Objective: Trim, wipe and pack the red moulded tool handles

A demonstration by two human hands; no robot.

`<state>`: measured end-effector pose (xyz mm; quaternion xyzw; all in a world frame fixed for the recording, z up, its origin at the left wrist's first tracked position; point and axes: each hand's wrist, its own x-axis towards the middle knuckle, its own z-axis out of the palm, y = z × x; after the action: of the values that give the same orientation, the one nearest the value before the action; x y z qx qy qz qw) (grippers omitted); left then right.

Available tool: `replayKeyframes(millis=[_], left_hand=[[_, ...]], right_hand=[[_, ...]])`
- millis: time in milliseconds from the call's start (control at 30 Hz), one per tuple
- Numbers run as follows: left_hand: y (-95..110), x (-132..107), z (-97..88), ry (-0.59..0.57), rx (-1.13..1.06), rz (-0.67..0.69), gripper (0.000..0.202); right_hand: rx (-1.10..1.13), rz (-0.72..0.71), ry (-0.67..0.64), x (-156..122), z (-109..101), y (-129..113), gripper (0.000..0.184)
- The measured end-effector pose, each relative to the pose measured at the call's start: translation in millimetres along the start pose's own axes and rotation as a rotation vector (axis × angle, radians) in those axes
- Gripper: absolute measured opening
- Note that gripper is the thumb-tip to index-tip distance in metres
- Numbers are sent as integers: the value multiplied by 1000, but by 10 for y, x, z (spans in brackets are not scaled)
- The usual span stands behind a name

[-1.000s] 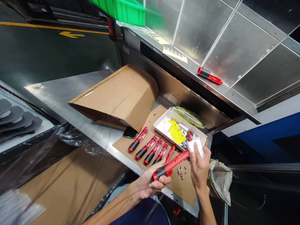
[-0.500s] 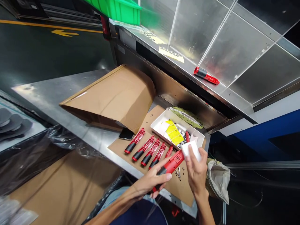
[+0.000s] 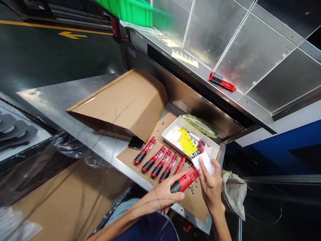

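Observation:
My left hand [image 3: 167,194] is wrapped round the black grip of a red-and-black plastic tool housing [image 3: 187,180], which slants up to the right. In my right hand [image 3: 210,182] is a white cloth or wipe [image 3: 206,163], pinched by the fingers at the housing's upper end. Whether the cloth presses on the red plastic there, I cannot tell. Left of my hands, several similar red-and-black housings [image 3: 160,162] lie in a row on brown cardboard [image 3: 195,199]. A smaller red part [image 3: 180,164] lies beside them.
Behind my hands stands a white tray [image 3: 173,144] with a yellow label sheet [image 3: 186,142] and small parts. A large paper bag [image 3: 120,103] lies to the left, a phone [image 3: 135,143] by its edge. Another red-black housing [image 3: 222,81] rests on the metal shelf.
The housing in my left hand has turned slightly, and more of its red end shows. The white cloth has shifted slightly and its flat face shows more. The view has moved a little.

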<state>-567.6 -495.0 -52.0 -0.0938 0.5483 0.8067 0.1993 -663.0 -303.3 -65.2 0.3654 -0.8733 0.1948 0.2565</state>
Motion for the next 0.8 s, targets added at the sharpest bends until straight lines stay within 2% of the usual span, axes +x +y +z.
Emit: replayKeyframes(millis=[233, 367, 467, 533, 667, 733, 800], left_hand=[[-47, 24, -16, 56, 81, -33, 75], [-110, 70, -17, 166, 220, 118, 66], [-119, 122, -22, 266, 376, 223, 59], [-92, 137, -28, 275, 514, 198, 60], [-9, 87, -20, 240, 782, 51, 67], [-3, 51, -10, 249, 860, 18, 67], [-45, 31, -8, 249, 918, 6, 68]], right_hand=[[-12, 44, -36, -45, 20, 81, 37], [-35, 38, -30, -68, 62, 25, 37], [21, -32, -68, -118, 65, -83, 37], [28, -48, -71, -151, 60, -112, 36], [-5, 15, -61, -173, 70, -74, 37], [46, -13, -87, -175, 91, -50, 38], [63, 26, -87, -172, 115, -28, 38]])
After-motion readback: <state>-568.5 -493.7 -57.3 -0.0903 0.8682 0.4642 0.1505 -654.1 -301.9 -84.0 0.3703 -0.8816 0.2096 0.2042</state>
